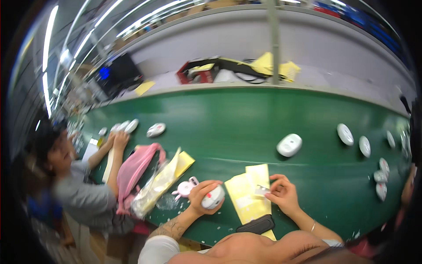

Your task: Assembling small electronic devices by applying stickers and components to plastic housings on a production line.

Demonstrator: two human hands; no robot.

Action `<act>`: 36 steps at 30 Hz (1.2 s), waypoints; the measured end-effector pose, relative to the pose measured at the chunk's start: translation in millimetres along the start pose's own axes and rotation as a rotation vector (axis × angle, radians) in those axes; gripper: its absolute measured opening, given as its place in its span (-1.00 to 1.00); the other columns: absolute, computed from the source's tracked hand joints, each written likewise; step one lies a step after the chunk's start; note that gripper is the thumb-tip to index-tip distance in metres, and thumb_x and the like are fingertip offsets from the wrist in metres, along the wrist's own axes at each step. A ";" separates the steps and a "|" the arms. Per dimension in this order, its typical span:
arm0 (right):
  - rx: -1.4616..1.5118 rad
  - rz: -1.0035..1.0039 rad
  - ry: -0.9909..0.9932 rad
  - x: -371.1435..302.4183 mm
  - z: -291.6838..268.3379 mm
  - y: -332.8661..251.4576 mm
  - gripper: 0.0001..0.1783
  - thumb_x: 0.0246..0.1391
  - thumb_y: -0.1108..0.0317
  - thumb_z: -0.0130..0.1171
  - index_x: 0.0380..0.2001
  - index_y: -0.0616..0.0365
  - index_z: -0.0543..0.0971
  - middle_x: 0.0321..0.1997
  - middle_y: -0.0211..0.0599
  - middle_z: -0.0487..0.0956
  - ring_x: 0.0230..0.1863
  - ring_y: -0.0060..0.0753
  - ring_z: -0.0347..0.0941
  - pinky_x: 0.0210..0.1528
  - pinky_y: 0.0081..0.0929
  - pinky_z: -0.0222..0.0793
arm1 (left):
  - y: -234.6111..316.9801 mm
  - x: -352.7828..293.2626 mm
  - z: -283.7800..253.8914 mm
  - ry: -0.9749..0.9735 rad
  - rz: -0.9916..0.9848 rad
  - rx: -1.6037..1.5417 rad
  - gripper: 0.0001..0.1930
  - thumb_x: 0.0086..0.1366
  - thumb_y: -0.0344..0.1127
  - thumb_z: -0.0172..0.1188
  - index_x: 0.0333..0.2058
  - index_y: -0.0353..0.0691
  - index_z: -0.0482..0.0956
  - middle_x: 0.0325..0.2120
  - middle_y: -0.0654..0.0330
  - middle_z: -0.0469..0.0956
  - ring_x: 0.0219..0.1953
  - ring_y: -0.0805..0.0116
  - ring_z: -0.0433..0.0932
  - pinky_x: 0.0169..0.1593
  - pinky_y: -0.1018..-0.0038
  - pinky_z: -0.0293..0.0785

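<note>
My left hand (201, 197) is wrapped round a white oval plastic device (213, 199) with red marks on its face. Between the thumb and fingers of my right hand (282, 193) is a small pale label (262, 190), held over yellow sheets (241, 194) that lie in front of me. A black oblong object (256, 225) rests on the near end of those sheets. Close to my left hand lies a pink-and-white rabbit-shaped thing (185, 188) on the green table.
On the green table (211, 114), a white device (289, 145) sits ahead and several more (345, 134) at right. A pink bag (137, 166) and plastic-wrapped yellow sheets (160, 182) lie left, beside a co-worker (79, 185) handling similar devices. A red box (198, 71) stands on the back ledge.
</note>
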State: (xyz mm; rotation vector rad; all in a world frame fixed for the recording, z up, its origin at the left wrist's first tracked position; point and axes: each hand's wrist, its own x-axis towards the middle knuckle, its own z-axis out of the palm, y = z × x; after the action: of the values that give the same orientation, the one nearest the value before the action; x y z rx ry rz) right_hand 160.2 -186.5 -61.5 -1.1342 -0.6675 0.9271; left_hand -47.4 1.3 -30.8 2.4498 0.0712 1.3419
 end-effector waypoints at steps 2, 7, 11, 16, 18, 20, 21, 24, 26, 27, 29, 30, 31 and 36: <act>-0.044 0.018 -0.012 -3.0 1.4 -3.2 -0.75 -0.18 0.72 0.26 -0.46 0.26 0.42 0.08 -0.27 0.24 -0.13 -0.51 0.44 -0.06 -0.54 0.45 | -0.8 -2.5 0.5 0.004 -0.013 0.037 -0.49 -0.05 -0.38 0.34 -0.09 -0.33 0.39 -0.27 -0.08 0.58 -0.28 0.10 0.60 -0.23 0.37 0.53; -0.058 -0.050 0.060 0.3 6.1 -3.4 -0.76 -0.21 0.74 0.25 -0.47 0.28 0.44 0.08 -0.24 0.26 -0.23 -0.54 0.45 -0.19 -0.60 0.49 | -9.5 4.7 1.2 0.049 0.082 -0.138 -0.50 -0.09 -0.35 0.36 -0.13 -0.41 0.48 -0.26 -0.10 0.55 -0.31 0.04 0.61 -0.31 0.38 0.57; -0.079 -0.060 0.068 0.8 6.5 -2.3 -0.77 -0.21 0.75 0.23 -0.48 0.27 0.44 0.09 -0.22 0.26 -0.23 -0.53 0.46 -0.19 -0.60 0.48 | -12.4 0.6 0.2 0.054 0.100 -0.122 -0.49 -0.08 -0.33 0.36 -0.11 -0.40 0.48 -0.24 -0.10 0.55 -0.29 0.05 0.61 -0.33 0.39 0.57; -0.114 -0.091 0.064 -1.2 -2.6 6.0 -0.80 -0.21 0.72 0.23 -0.52 0.25 0.44 0.10 -0.17 0.27 -0.27 -0.53 0.47 -0.23 -0.61 0.44 | -12.5 -1.9 1.3 0.039 0.113 -0.171 -0.48 -0.07 -0.29 0.35 -0.11 -0.42 0.49 -0.24 -0.10 0.54 -0.31 0.04 0.62 -0.37 0.38 0.58; -0.126 -0.083 0.054 -1.2 -3.9 4.2 -0.80 -0.21 0.72 0.23 -0.53 0.25 0.44 0.09 -0.16 0.28 -0.29 -0.53 0.47 -0.25 -0.62 0.43 | -14.0 -1.9 5.3 0.045 0.124 -0.185 -0.47 -0.07 -0.27 0.34 -0.11 -0.42 0.49 -0.24 -0.09 0.54 -0.30 0.05 0.62 -0.37 0.37 0.58; -0.149 -0.076 0.061 -2.0 -4.8 3.3 -0.81 -0.21 0.70 0.23 -0.55 0.23 0.44 0.09 -0.14 0.29 -0.31 -0.54 0.46 -0.27 -0.63 0.39 | -13.6 -3.9 5.5 0.045 0.113 -0.192 -0.46 -0.07 -0.26 0.34 -0.11 -0.42 0.49 -0.24 -0.09 0.54 -0.30 0.05 0.62 -0.37 0.36 0.58; -0.147 -0.059 0.057 -1.7 -6.0 6.0 -0.81 -0.21 0.70 0.23 -0.55 0.23 0.44 0.09 -0.14 0.29 -0.31 -0.54 0.46 -0.27 -0.63 0.39 | -13.5 -4.0 4.9 0.038 0.118 -0.199 -0.48 -0.07 -0.28 0.34 -0.11 -0.42 0.49 -0.25 -0.09 0.54 -0.30 0.06 0.62 -0.38 0.37 0.58; -0.176 -0.111 0.032 -0.5 -9.4 9.8 -0.80 -0.23 0.70 0.22 -0.56 0.22 0.44 0.10 -0.12 0.30 -0.33 -0.50 0.46 -0.29 -0.65 0.36 | -14.3 -3.2 5.3 0.030 0.100 -0.226 -0.52 -0.07 -0.32 0.33 -0.13 -0.41 0.50 -0.25 -0.09 0.54 -0.30 0.07 0.62 -0.39 0.38 0.58; -0.180 -0.095 0.033 1.0 -7.9 12.4 -0.80 -0.24 0.70 0.22 -0.56 0.21 0.44 0.11 -0.11 0.29 -0.32 -0.49 0.46 -0.28 -0.64 0.37 | -18.0 -6.8 8.1 0.045 0.109 -0.200 -0.51 -0.09 -0.34 0.35 -0.13 -0.38 0.49 -0.25 -0.06 0.54 -0.32 0.09 0.61 -0.39 0.39 0.56; -0.183 -0.096 0.043 -0.7 -6.9 11.3 -0.80 -0.24 0.71 0.22 -0.57 0.21 0.44 0.13 -0.10 0.28 -0.32 -0.48 0.46 -0.27 -0.63 0.38 | -17.7 -6.0 8.7 0.047 0.106 -0.193 -0.50 -0.11 -0.36 0.36 -0.13 -0.37 0.49 -0.25 -0.04 0.53 -0.33 0.09 0.61 -0.39 0.39 0.55; -0.184 -0.057 0.051 -1.1 -5.2 8.2 -0.79 -0.25 0.71 0.21 -0.57 0.20 0.43 0.14 -0.09 0.27 -0.32 -0.47 0.46 -0.27 -0.62 0.38 | -25.5 -2.6 7.8 0.050 0.096 -0.169 -0.52 -0.09 -0.37 0.35 -0.14 -0.37 0.49 -0.26 -0.05 0.53 -0.33 0.08 0.61 -0.39 0.38 0.56; -0.189 -0.058 0.052 -0.4 -3.8 6.7 -0.79 -0.25 0.71 0.21 -0.58 0.20 0.43 0.16 -0.08 0.27 -0.32 -0.46 0.46 -0.26 -0.61 0.39 | -29.3 0.2 5.0 0.056 0.119 -0.132 -0.54 -0.08 -0.39 0.34 -0.14 -0.38 0.49 -0.27 -0.05 0.53 -0.33 0.06 0.61 -0.38 0.37 0.57; -0.194 -0.061 0.053 0.1 -2.9 5.0 -0.79 -0.25 0.71 0.21 -0.58 0.19 0.43 0.17 -0.07 0.26 -0.32 -0.45 0.46 -0.26 -0.60 0.39 | -31.7 1.2 3.8 0.059 0.144 -0.095 -0.56 -0.07 -0.41 0.33 -0.15 -0.38 0.49 -0.28 -0.06 0.53 -0.33 0.04 0.61 -0.37 0.35 0.58; -0.250 -0.068 0.037 0.4 0.1 5.4 -0.79 -0.24 0.72 0.20 -0.61 0.18 0.43 0.20 -0.05 0.23 -0.32 -0.44 0.46 -0.24 -0.57 0.41 | -39.9 0.4 3.0 0.058 0.115 -0.046 -0.69 0.08 -0.50 0.22 -0.16 -0.38 0.44 -0.19 -0.15 0.49 -0.24 -0.12 0.58 -0.27 0.22 0.62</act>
State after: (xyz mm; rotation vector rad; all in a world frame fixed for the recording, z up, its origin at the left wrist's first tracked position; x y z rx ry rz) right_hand 158.9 -185.3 -66.7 -1.3376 -0.8034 0.7775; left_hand -39.9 38.0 -44.8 2.4096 -0.0866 1.4464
